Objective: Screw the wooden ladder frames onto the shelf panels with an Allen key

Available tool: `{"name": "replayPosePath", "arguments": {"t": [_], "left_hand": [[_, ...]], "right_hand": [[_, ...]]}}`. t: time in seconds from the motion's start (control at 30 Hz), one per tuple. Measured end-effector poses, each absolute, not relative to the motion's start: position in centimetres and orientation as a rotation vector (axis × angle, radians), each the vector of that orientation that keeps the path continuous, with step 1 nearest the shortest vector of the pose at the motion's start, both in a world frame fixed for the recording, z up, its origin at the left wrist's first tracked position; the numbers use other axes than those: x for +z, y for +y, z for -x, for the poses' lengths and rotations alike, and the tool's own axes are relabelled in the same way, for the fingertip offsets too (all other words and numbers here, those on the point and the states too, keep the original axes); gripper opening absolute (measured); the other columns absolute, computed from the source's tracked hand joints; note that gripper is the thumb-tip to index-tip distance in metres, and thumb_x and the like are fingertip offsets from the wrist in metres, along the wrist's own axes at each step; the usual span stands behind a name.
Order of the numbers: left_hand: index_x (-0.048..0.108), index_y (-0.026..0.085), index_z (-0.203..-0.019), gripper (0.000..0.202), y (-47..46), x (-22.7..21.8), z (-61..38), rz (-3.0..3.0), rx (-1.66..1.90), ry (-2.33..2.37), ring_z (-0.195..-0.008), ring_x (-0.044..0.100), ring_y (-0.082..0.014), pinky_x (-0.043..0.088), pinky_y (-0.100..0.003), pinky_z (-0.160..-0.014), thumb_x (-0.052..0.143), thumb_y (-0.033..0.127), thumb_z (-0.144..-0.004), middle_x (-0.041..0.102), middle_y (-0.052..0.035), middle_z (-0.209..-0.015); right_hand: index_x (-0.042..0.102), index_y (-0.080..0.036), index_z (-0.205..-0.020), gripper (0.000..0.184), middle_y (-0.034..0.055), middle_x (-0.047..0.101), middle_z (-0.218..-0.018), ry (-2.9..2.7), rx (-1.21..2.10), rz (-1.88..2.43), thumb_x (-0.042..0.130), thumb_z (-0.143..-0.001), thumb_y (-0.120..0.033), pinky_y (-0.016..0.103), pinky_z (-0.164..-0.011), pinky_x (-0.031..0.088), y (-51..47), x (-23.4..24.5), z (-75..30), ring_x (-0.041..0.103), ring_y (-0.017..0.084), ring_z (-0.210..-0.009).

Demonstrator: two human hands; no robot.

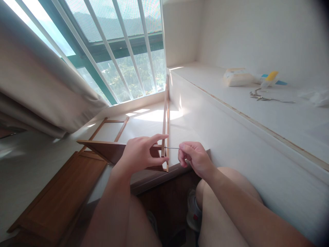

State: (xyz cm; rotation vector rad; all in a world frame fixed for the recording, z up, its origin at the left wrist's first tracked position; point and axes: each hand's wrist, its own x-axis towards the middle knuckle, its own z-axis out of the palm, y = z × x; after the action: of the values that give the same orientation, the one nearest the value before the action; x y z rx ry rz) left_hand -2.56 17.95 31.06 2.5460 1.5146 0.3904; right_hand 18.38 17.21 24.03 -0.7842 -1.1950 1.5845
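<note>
My left hand (141, 152) grips the lower end of an upright wooden frame (166, 113) that stands on edge on the white sill, fingers pinched round its rail. My right hand (194, 157) is closed on a thin metal tool (171, 148), likely a hex key, whose tip meets the frame's rail at the level of my left fingers. A brown wooden panel (102, 149) joins the frame at that spot and reaches left.
A second wooden frame (108, 128) lies flat on the sill. A larger brown panel (59, 199) lies at lower left. A raised white platform (257, 99) on the right carries a white packet (238, 77), loose metal hardware (259, 97) and a yellow-blue item (272, 77). Curtain (38, 92) at left; barred window behind.
</note>
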Motion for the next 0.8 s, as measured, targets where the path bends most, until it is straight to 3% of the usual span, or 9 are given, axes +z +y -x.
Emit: {"name": "replayPosePath", "arguments": {"t": [0.37, 0.8], "left_hand": [[0.057, 0.036, -0.127, 0.059, 17.85, 31.15, 2.56, -2.536, 0.378, 1.519, -0.074, 0.064, -0.0185, 0.039, -0.025, -0.066, 0.068, 0.059, -0.073, 0.067, 0.0032, -0.072], [0.056, 0.038, -0.127, 0.06, 17.84, 30.96, 2.4, -2.535, 0.371, 1.52, -0.074, 0.064, -0.0185, 0.039, -0.025, -0.066, 0.067, 0.06, -0.073, 0.066, 0.0034, -0.072]], "right_hand": [[0.062, -0.016, -0.059, 0.039, 0.0011, 0.055, -0.048, -1.205, 1.445, 0.916, 0.054, -0.09, -0.038, 0.025, -0.044, 0.037, 16.73, 23.98, -18.12, 0.047, 0.012, -0.044], [0.055, -0.017, -0.053, 0.041, 0.0001, 0.054, -0.047, -1.283, 1.252, 0.965, 0.051, -0.091, -0.029, 0.025, -0.048, 0.038, 16.9, 24.34, -17.8, 0.047, 0.011, -0.046]]}}
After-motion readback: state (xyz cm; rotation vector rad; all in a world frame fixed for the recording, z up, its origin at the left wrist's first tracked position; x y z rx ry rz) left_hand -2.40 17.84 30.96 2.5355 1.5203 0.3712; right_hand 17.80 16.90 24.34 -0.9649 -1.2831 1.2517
